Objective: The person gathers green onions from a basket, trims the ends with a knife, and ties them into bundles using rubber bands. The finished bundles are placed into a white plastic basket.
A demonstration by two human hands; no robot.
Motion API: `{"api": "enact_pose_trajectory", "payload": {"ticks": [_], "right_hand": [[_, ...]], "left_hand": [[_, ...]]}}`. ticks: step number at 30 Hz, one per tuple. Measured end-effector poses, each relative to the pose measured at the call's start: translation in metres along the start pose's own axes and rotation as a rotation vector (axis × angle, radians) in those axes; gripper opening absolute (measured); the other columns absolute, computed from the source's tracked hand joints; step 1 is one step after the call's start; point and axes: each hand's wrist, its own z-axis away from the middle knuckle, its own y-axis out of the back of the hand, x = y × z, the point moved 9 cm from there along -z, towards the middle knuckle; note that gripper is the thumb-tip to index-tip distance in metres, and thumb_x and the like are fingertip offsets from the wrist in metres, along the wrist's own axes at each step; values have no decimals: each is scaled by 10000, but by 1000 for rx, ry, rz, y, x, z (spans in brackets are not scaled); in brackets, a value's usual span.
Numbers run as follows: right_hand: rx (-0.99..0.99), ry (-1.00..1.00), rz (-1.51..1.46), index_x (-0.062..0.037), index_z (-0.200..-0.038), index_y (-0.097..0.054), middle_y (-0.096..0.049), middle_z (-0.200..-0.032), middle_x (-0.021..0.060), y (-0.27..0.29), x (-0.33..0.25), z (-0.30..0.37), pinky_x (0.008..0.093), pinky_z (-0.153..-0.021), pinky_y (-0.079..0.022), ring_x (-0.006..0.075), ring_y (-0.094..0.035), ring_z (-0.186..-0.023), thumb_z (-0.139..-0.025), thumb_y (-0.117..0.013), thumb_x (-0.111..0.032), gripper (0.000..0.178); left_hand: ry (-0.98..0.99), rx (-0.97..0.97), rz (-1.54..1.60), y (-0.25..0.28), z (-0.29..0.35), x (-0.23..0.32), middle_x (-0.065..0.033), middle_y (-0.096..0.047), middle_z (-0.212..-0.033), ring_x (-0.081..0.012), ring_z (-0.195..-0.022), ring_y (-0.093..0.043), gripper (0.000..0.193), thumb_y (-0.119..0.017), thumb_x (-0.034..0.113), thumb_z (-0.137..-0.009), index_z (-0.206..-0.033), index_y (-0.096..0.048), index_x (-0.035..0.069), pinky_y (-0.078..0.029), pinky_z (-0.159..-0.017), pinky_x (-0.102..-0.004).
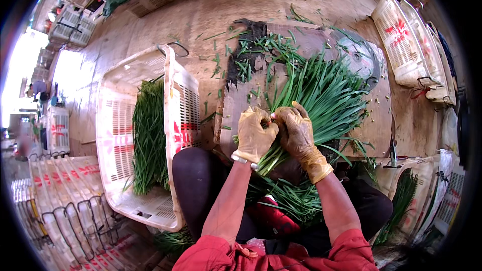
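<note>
A large bunch of long green leaves, looking like garlic chives [326, 95], lies across a worn wooden board [372, 120], its pale stalk ends toward me. Over the stalks my left hand [255, 133] and my right hand [296, 130] meet, both in yellowish gloves. Their fingers are closed in a pinch, tip to tip. A tiny reddish spot shows between them, too small to name. More loose chives [296, 200] lie in my lap below the bunch. The undersides of both hands and part of the stalks are hidden.
A white plastic crate [111, 190] tilts open at my left with chives [149, 145] inside. Cut leaf scraps [244, 70] litter the board's far left. White crates [406, 45] stand at the right; stacked ones [70, 175] are at the lower left.
</note>
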Motion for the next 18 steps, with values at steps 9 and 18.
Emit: {"api": "enact_pose_trajectory", "payload": {"ticks": [9,18], "right_hand": [[56,-72,-74,-69,-774,-621,-683,-902,68,-1,10,-2,419,-981,-426,291,-638,-906,-757,-691,-94,77],[-173,-117,-5,-62,-776,-671,-701,-991,80,-22,17,-17,381,-938,-447,270,-633,-942,-722,-690,-101,70]], "left_hand": [[31,-144,336,-12,-5,-40,-84,-668,-990,-171,-938,-622,142,-686,-25,-789,-918,-661,30,-482,-877,-302],[389,-154,1026,-39,-8,-85,-43,-687,-910,-105,-836,-626,124,-682,5,-847,-969,-664,13,-507,-799,-243]]}}
